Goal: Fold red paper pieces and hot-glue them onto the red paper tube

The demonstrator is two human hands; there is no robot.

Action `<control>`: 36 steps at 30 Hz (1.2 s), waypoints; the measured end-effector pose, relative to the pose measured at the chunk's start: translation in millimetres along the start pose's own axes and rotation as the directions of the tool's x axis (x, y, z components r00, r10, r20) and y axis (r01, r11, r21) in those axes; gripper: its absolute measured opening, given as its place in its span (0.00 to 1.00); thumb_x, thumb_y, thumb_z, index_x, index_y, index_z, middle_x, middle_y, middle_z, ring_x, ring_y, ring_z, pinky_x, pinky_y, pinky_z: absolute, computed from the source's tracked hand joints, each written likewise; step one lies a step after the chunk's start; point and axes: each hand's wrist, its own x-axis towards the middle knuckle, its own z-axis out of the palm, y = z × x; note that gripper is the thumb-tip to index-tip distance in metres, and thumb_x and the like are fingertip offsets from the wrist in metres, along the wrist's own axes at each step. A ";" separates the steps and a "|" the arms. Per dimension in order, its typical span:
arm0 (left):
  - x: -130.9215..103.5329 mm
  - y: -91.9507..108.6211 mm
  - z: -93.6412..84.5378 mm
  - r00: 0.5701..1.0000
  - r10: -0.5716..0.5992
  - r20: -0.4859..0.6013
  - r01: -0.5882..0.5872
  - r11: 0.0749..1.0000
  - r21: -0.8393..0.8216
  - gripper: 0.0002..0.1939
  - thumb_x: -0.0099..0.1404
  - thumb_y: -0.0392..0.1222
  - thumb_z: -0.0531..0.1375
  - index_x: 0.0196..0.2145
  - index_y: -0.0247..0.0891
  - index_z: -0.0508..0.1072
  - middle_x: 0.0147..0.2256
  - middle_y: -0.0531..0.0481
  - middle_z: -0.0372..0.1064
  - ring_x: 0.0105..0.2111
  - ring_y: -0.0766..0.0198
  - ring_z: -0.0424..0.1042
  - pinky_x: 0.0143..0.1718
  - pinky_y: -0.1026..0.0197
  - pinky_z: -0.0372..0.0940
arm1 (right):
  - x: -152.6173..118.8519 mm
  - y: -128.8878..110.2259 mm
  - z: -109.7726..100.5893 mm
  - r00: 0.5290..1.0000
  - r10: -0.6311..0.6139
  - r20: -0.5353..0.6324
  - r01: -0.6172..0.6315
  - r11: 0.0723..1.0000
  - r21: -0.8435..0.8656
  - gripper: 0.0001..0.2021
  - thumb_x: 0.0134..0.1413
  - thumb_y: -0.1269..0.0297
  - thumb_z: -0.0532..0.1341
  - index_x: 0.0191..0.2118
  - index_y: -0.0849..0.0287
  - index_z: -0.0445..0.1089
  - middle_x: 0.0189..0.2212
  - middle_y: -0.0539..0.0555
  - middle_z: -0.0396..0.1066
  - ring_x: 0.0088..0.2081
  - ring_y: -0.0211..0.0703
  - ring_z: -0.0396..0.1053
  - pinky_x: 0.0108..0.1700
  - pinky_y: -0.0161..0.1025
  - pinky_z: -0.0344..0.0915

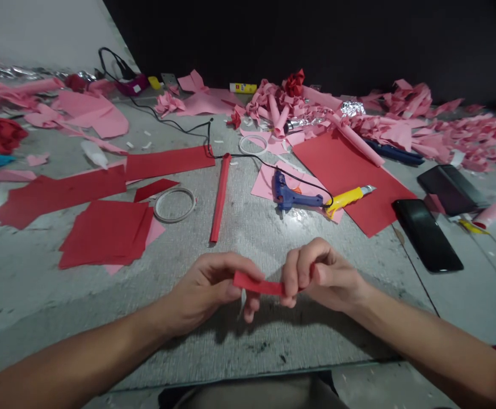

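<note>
Between my two hands, just above the near part of the table, is a narrow red paper strip (269, 287). My left hand (214, 289) pinches its left end between thumb and fingers. My right hand (316, 272) has its fingers curled around the other end, which is partly hidden. Beyond them a folded red paper stick (219, 199) lies lengthwise. To the left are a stack of red paper squares (105, 233) and a roll of tape (175, 205). A blue glue gun (294, 196) rests on pink paper, beside a yellow utility knife (350, 199).
A black phone (427, 235) and a dark box-like object (452, 187) lie at the right. A large red sheet (354, 176) sits behind the knife. Crumpled pink paper (410, 102) lines the back. A black cord (171, 121) crosses the table. The table edge (248, 379) runs close by.
</note>
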 end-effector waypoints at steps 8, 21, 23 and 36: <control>-8.5 4.5 3.7 0.974 -0.161 0.162 0.166 0.986 -0.021 0.15 0.73 0.54 0.68 0.38 0.38 0.81 0.25 0.51 0.75 0.24 0.68 0.74 0.32 0.66 0.69 | 1.4 4.3 1.5 0.995 0.105 -0.003 -0.105 0.994 0.040 0.12 0.63 0.57 0.74 0.36 0.62 0.83 0.35 0.57 0.83 0.31 0.42 0.84 0.34 0.35 0.81; -5.7 7.3 0.5 0.956 -0.157 0.246 0.176 0.983 -0.056 0.13 0.76 0.50 0.63 0.38 0.38 0.75 0.27 0.51 0.72 0.27 0.65 0.71 0.35 0.62 0.67 | -2.8 9.0 2.7 0.988 0.095 0.120 -0.101 0.994 0.050 0.11 0.66 0.55 0.72 0.39 0.59 0.85 0.38 0.58 0.85 0.26 0.37 0.81 0.27 0.30 0.76; -6.6 6.1 -0.3 0.954 -0.179 0.242 0.192 0.981 -0.031 0.14 0.76 0.52 0.63 0.38 0.38 0.75 0.27 0.50 0.73 0.27 0.64 0.71 0.36 0.60 0.67 | -3.2 9.8 3.8 0.986 0.103 0.129 -0.112 0.992 0.065 0.11 0.65 0.55 0.73 0.40 0.58 0.85 0.38 0.59 0.85 0.27 0.38 0.81 0.27 0.31 0.77; -4.8 14.0 2.3 0.925 -0.316 0.212 0.291 0.946 0.141 0.18 0.73 0.53 0.65 0.32 0.37 0.74 0.27 0.50 0.69 0.28 0.64 0.67 0.36 0.59 0.61 | -9.6 16.1 -6.9 0.950 0.216 0.226 -0.226 0.974 0.018 0.07 0.61 0.61 0.74 0.35 0.59 0.84 0.34 0.58 0.85 0.28 0.39 0.79 0.32 0.33 0.75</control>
